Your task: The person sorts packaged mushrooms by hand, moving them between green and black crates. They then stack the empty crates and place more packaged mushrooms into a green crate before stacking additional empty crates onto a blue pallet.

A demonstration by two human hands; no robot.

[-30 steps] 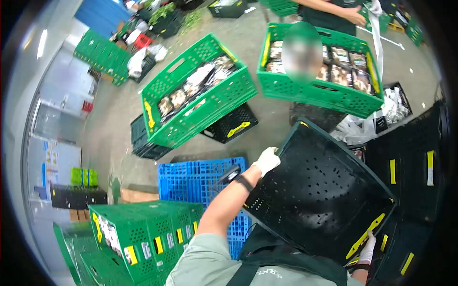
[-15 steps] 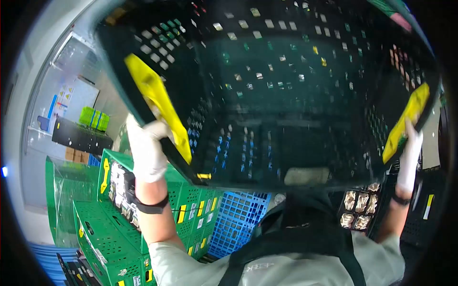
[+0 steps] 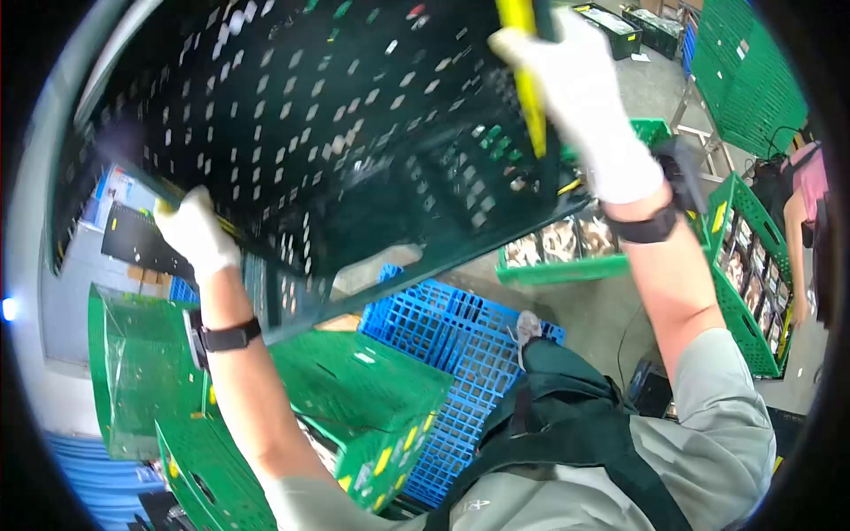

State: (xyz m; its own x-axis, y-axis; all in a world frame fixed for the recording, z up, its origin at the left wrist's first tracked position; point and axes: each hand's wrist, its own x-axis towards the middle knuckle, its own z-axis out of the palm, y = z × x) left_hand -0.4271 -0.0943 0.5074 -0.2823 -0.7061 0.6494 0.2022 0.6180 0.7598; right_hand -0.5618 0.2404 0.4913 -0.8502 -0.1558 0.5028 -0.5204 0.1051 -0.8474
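Observation:
A large dark perforated crate (image 3: 354,177) fills the upper part of the head view, tilted, with its open side toward me. White gloves cover both hands. At the crate's left side, my left hand (image 3: 199,234) is closed round the rim by the handle. On the right, my right hand (image 3: 584,97) grips the rim beside a yellow handle (image 3: 528,80). The crate hangs in the air above green crates and a blue pallet. Nothing shows inside the part of it that I see.
Green crates (image 3: 354,372) stand at the lower left, beside a blue pallet (image 3: 443,345). Green crates with packed goods (image 3: 753,274) are at the right, near a person (image 3: 801,190). Dark crates (image 3: 620,31) lie at the back right. A cable crosses the floor.
The crate has moved left in view and tilted, its right side now higher. Both hands have moved with it. The view has turned right, bringing the other person and more crates into sight.

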